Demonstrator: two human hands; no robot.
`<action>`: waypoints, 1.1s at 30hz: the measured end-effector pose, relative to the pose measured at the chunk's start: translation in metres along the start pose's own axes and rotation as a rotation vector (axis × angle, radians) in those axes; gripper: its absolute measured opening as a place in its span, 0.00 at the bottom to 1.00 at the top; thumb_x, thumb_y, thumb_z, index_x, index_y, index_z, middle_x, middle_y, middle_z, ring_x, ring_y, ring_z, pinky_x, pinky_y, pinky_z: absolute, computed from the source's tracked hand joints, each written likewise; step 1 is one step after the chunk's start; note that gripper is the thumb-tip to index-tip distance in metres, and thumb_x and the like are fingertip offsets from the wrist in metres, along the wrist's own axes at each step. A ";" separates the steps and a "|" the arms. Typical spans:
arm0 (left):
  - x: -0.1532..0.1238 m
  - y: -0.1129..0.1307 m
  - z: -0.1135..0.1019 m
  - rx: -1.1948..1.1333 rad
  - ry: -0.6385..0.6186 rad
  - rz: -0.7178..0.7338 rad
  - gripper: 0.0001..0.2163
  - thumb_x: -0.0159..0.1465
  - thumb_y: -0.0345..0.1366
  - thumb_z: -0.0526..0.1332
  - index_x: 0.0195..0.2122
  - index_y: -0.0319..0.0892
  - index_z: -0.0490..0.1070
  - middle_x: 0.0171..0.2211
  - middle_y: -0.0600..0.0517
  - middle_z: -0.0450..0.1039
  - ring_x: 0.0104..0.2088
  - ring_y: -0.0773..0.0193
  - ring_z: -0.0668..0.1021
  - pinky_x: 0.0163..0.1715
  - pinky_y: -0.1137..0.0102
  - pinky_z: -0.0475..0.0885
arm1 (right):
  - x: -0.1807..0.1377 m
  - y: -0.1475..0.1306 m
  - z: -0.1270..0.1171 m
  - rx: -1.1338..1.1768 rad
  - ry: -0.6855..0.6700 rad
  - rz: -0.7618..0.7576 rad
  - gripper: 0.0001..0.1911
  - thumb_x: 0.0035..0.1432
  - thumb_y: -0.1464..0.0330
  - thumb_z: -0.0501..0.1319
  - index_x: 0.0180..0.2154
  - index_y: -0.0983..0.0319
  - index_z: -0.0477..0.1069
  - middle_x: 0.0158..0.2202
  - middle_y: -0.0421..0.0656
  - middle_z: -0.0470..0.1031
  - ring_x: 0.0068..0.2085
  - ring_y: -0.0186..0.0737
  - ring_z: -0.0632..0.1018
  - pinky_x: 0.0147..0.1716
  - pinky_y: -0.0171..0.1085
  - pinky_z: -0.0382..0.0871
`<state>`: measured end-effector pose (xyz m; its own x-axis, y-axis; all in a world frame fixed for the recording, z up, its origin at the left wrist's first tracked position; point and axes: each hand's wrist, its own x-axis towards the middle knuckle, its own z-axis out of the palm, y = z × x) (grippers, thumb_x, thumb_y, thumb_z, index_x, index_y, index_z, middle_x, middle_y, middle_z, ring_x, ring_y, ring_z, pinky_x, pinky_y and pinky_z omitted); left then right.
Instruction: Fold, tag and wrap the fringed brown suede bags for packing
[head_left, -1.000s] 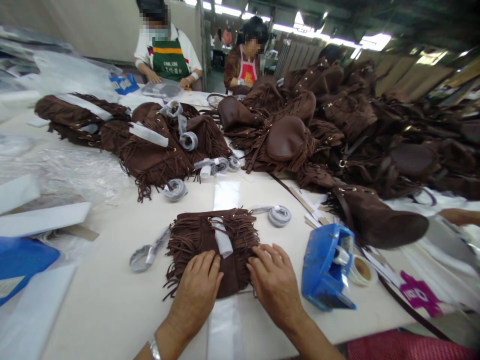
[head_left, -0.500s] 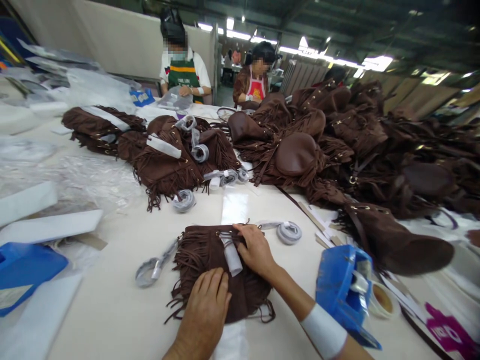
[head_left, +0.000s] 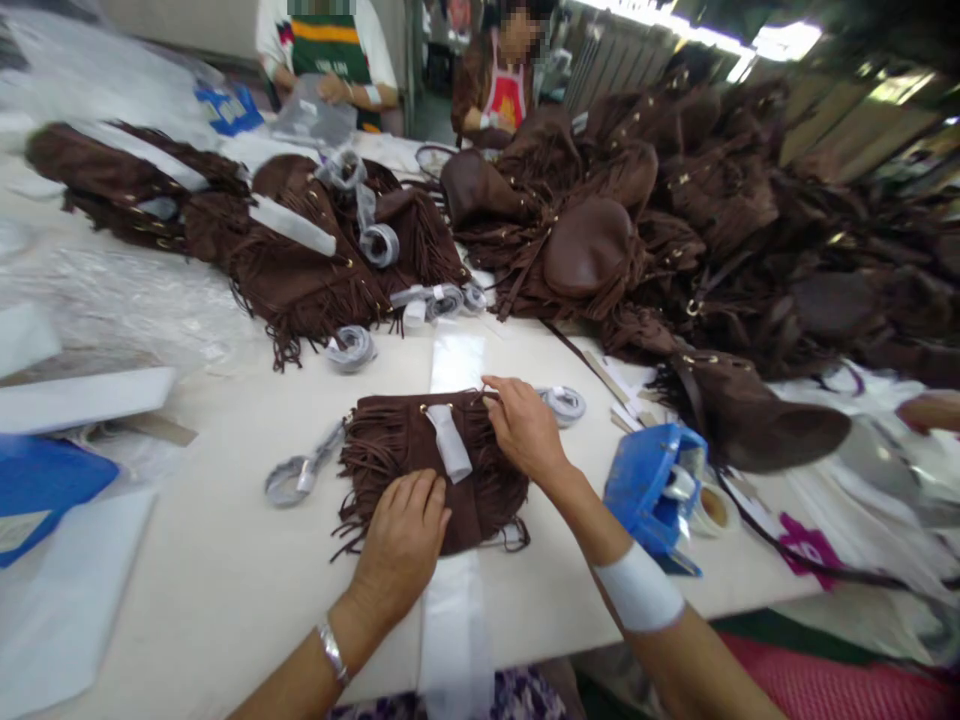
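Right hand moved up | left hand on 1 bag | 2 coils beside

- Single head-worn view, facing forward and down over desk.
- Close on hands, near frame middle, seen from wearer's own side.
- Wide reach, across desk to co-workers at top edge.
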<state>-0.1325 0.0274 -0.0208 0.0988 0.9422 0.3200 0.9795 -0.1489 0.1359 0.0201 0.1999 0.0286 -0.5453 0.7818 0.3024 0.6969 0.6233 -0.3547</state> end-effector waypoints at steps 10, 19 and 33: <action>-0.011 -0.005 -0.005 -0.081 0.035 0.156 0.13 0.68 0.40 0.57 0.47 0.36 0.72 0.49 0.41 0.74 0.55 0.53 0.72 0.62 0.53 0.63 | -0.021 0.012 0.033 0.079 -0.122 0.322 0.40 0.55 0.62 0.67 0.64 0.67 0.54 0.62 0.58 0.59 0.61 0.54 0.66 0.57 0.48 0.65; -0.034 0.008 -0.003 -0.055 0.066 0.053 0.28 0.60 0.56 0.62 0.55 0.42 0.71 0.58 0.44 0.71 0.65 0.41 0.62 0.67 0.38 0.43 | -0.041 0.010 0.050 0.142 0.095 0.472 0.46 0.55 0.62 0.64 0.67 0.68 0.44 0.54 0.60 0.68 0.50 0.56 0.76 0.44 0.50 0.73; -0.036 -0.006 0.032 -0.048 0.193 0.125 0.27 0.54 0.59 0.64 0.48 0.46 0.75 0.49 0.45 0.76 0.69 0.43 0.53 0.67 0.39 0.38 | -0.072 -0.016 0.022 0.356 0.323 0.459 0.31 0.59 0.72 0.55 0.64 0.61 0.56 0.53 0.49 0.74 0.47 0.44 0.78 0.50 0.45 0.73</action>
<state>-0.1366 0.0042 -0.0635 0.1792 0.8412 0.5102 0.9518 -0.2795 0.1266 0.0381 0.1343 -0.0066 -0.0244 0.9593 0.2813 0.5981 0.2395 -0.7648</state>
